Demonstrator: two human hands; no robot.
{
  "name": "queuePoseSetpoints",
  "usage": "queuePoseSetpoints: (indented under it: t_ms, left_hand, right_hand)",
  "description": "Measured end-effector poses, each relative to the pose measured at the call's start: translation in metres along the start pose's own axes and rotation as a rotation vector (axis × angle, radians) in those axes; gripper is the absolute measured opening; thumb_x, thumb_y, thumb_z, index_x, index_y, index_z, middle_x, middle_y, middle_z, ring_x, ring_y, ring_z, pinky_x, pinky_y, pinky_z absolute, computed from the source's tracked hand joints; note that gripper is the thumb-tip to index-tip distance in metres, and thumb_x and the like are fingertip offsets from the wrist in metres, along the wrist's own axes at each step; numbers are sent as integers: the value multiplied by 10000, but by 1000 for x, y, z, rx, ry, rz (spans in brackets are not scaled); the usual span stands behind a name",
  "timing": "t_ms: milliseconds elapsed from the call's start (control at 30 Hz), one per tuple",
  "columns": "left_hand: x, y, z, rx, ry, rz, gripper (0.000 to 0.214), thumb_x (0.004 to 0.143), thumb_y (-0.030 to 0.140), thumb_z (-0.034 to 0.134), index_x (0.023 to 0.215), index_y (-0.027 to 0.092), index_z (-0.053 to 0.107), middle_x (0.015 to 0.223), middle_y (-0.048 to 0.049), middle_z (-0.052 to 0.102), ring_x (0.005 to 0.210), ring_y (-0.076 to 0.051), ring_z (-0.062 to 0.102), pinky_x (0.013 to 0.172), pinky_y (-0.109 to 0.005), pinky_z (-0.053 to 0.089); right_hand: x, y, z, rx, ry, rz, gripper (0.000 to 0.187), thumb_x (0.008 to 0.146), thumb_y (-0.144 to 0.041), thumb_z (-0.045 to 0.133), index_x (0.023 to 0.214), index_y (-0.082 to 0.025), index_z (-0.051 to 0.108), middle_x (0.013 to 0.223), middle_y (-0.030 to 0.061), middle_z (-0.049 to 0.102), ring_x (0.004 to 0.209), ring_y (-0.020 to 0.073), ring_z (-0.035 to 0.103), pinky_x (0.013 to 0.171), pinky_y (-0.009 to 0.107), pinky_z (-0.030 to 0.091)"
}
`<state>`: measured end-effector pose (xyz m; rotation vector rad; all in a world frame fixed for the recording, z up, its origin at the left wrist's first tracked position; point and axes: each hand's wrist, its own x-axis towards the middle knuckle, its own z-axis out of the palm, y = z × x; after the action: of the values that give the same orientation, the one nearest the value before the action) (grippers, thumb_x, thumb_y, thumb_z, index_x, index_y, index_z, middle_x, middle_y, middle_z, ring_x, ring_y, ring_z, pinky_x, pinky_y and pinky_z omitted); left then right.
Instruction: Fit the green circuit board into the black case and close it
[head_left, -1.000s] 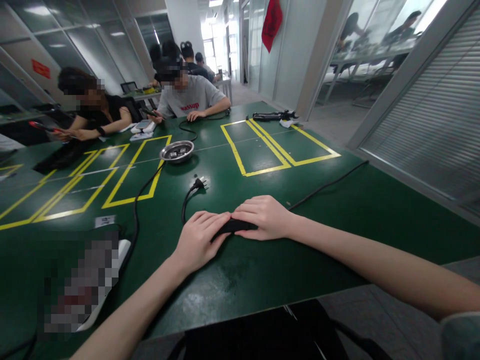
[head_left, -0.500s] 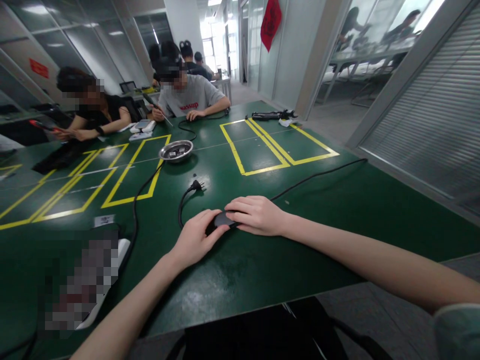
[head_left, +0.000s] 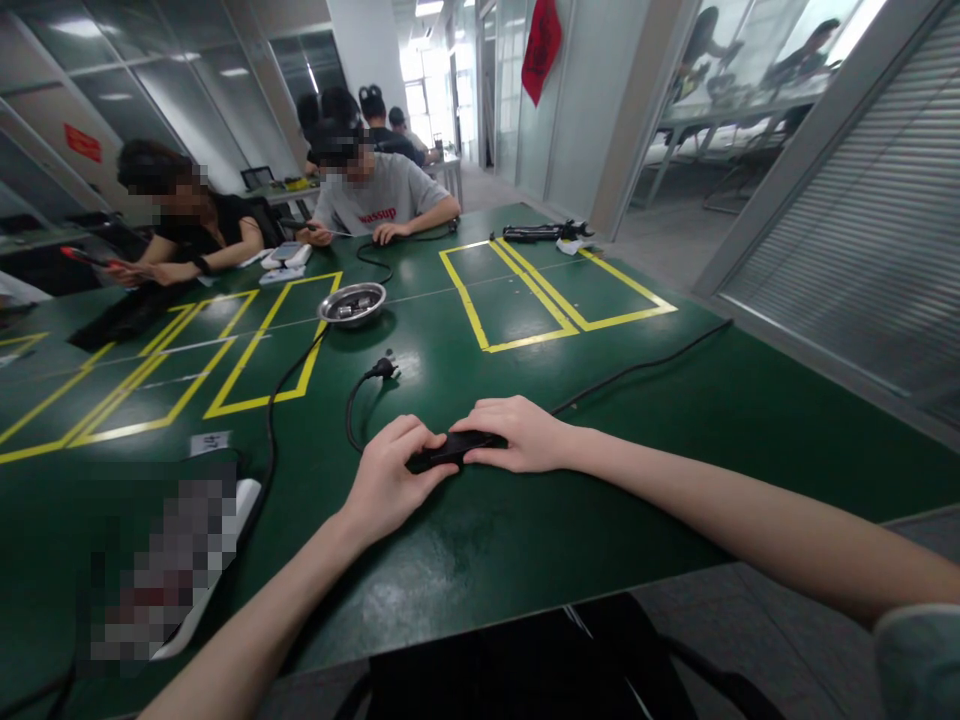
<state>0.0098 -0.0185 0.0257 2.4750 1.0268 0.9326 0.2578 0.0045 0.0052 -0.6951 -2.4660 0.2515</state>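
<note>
A black power adapter (head_left: 455, 447) lies just above the green table top, held between my two hands. My left hand (head_left: 394, 468) closes round its left end, thumb at the front and fingers behind. My right hand (head_left: 517, 432) grips the other end the same way. From the left side a black cord curves up to a plug (head_left: 387, 368) whose metal prongs face right. Another thin black cable (head_left: 637, 367) runs from behind my right hand toward the table's right edge. My fingers cover both ends of the adapter.
Left of my arm rests a white-edged device (head_left: 244, 510), mostly blurred out, with a cord. A metal bowl (head_left: 352, 305) of small metal parts stands beyond the plug. Yellow tape outlines (head_left: 532, 340) mark the table (head_left: 600, 520). Two people (head_left: 382, 190) work across it.
The adapter has been turned in my hands and now shows a narrower dark face. Its plug has shifted slightly left and rolled. A co-worker across the table has lowered a held tool.
</note>
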Motion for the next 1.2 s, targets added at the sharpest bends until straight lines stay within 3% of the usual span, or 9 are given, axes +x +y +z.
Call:
queuePoseSetpoints:
  t_ms: [167, 267, 500, 800, 867, 967, 1067, 1200]
  left_hand:
    - [0, -6, 1, 40, -23, 1, 236, 905, 321, 783, 1080, 198, 686, 928, -32, 717, 843, -205, 674, 747, -323, 551]
    - [0, -7, 1, 42, -52, 60, 180, 963, 325, 729, 1073, 185, 711, 993, -64, 754, 904, -221, 687, 805, -352, 570]
    - [0, -8, 2, 103, -12, 126, 202, 982, 349, 712, 1081, 175, 737, 1008, -87, 781, 903, -239, 677, 815, -379, 582]
    - [-3, -10, 5, 175, -12, 116, 228, 992, 344, 681, 1142, 186, 749, 962, -88, 770, 868, -238, 703, 782, -372, 588]
    - [-3, -10, 5, 155, -7, 89, 258, 992, 335, 676, 1206, 201, 729, 1010, -89, 775, 892, -237, 712, 808, -372, 600]
    - [-3, -10, 5, 169, 0, 119, 475, 983, 332, 685, 1433, 217, 590, 1196, -114, 763, 1025, -265, 724, 896, -409, 604]
    - [-2, -10, 4, 269, 0, 220, 632, 967, 319, 705, 1547, 222, 472, 1363, -144, 700, 1167, -299, 695, 966, -435, 579]
    - [-1, -9, 3, 374, 5, 331, 522, 1011, 233, 614, 1525, 239, 523, 1347, -129, 708, 1123, -275, 712, 925, -399, 568]
  right_hand:
    - [-1, 1, 3, -50, 74, -83, 332, 1031, -381, 634, 1205, -117, 735, 991, 125, 789, 885, 224, 725, 780, 331, 552]
    - [0, 1, 3, -122, 95, -134, 361, 1047, -393, 605, 1225, -104, 728, 1009, 139, 791, 896, 228, 725, 792, 339, 545]
    - [0, -1, -2, -153, 45, -8, 359, 1003, -465, 668, 1127, -142, 764, 906, 105, 778, 840, 215, 713, 759, 312, 523]
    - [0, 4, -3, -54, 4, 11, 410, 955, -472, 733, 1199, -142, 742, 962, 106, 784, 869, 229, 708, 781, 325, 532]
    - [0, 4, -4, -46, -2, 24, 355, 991, -435, 690, 1185, -143, 743, 942, 103, 775, 854, 224, 701, 776, 322, 526]
    - [0, 2, -5, -34, 4, 70, 324, 1021, -421, 643, 1123, -136, 759, 878, 103, 747, 814, 221, 683, 751, 316, 509]
    - [2, -2, -7, 96, 20, 202, 340, 1025, -419, 627, 1122, -124, 767, 876, 102, 743, 785, 213, 668, 731, 312, 493]
    - [5, -3, -16, 551, -74, 390, 420, 1038, -486, 563, 1164, -137, 759, 929, 75, 779, 787, 186, 668, 728, 297, 499]
